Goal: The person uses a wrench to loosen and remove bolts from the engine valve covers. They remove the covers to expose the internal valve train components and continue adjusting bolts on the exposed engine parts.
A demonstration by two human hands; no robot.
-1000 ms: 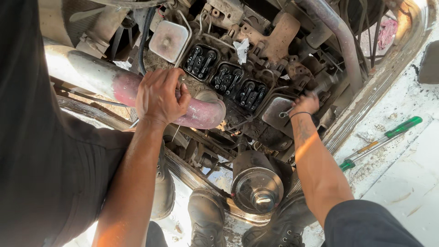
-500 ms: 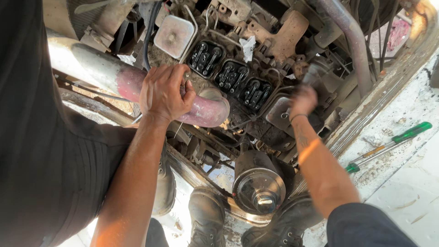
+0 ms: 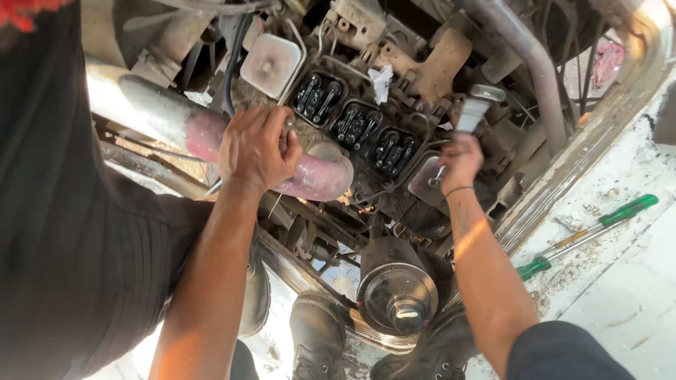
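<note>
Head view, left hand (image 3: 255, 149) gripping smooth pink pipe (image 3: 310, 179), right hand (image 3: 461, 163) clutching grey tool (image 3: 476, 107)

Pink-ended pipe (image 3: 310, 179), bracket (image 3: 436, 67) and grey tube (image 3: 535, 77) crowd the open valve bays (image 3: 355, 127), approachable only from above.

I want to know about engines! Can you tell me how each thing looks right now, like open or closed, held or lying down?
Left hand: gripping the pink pipe.
Right hand: lifting a grey cover.
Valve openings: uncovered, three in view.
Square cover: in place.
Green screwdrivers: lying unused on the white ledge.
Round canister: open on top.
</note>
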